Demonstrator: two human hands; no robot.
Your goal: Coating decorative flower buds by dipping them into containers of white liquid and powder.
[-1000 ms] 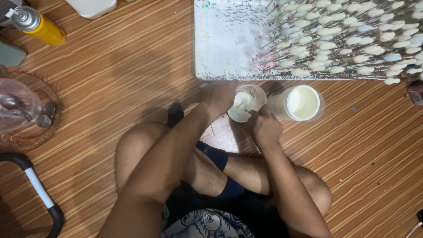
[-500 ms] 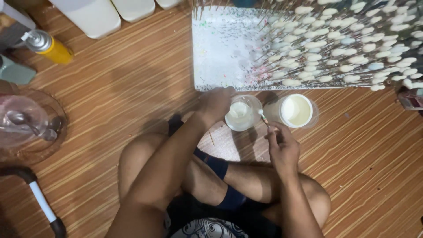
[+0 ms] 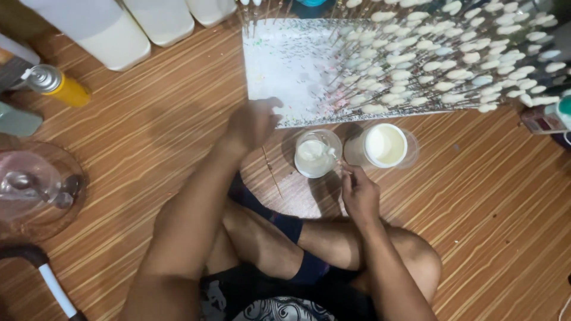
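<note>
Small clear cup of white liquid (image 3: 317, 154) on wooden floor; right hand (image 3: 359, 193) pinches thin stick (image 3: 339, 163) dipped into it. Left hand (image 3: 253, 123) hovers nearby, fingers loosely curled, empty.

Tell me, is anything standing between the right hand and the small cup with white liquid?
Nothing visible does. The right hand is right beside the small cup, holding a thin stick whose tip reaches into it.

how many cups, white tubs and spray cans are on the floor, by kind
clear plastic cups of cream liquid: 2
white plastic tubs along the top edge: 3
yellow spray can: 1
total: 6
</note>
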